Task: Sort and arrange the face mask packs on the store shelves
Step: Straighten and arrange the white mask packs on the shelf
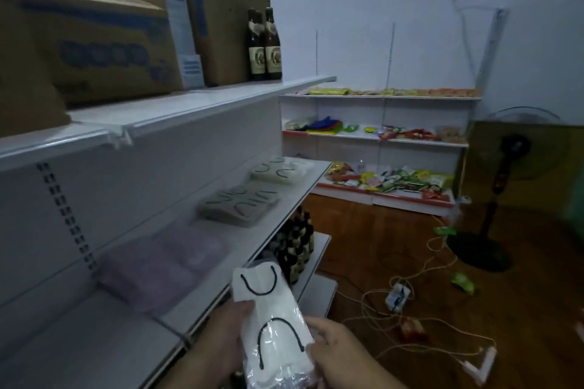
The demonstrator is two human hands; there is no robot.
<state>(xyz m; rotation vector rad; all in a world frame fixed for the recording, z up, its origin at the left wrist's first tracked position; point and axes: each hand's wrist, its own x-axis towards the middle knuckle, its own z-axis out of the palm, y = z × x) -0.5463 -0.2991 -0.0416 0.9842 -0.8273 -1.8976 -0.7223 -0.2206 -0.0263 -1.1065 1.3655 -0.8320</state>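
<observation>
No writing reads clearly for me: the blue print on the cardboard box [94, 50] is blurred, and the oval labels on the brown bottles [264, 47] beside it on the top shelf are too small to make out. Low in the view, I see both hands gripping one mask pack [271, 325], out in front of the edge of the middle shelf [278, 215]. The left hand [221, 338] reaches up from below, its fingers curled onto the pack's left edge; the right hand [335, 347] comes in from the right, fingers and thumb pinching the right edge near the lower ear loop. The pack is a clear, crinkled plastic sleeve of white masks with black ear loops, held nearly upright and tilted slightly left. On the middle shelf lie a purple pack [161, 265] nearest me, a grey pack [238, 204] beyond it, and a white pack [278, 170] at the far end, each apart from the next. Dark bottles [294, 246] stand on the shelf below. Cables [410, 294] trail across the wooden floor by a standing fan [502, 167].
</observation>
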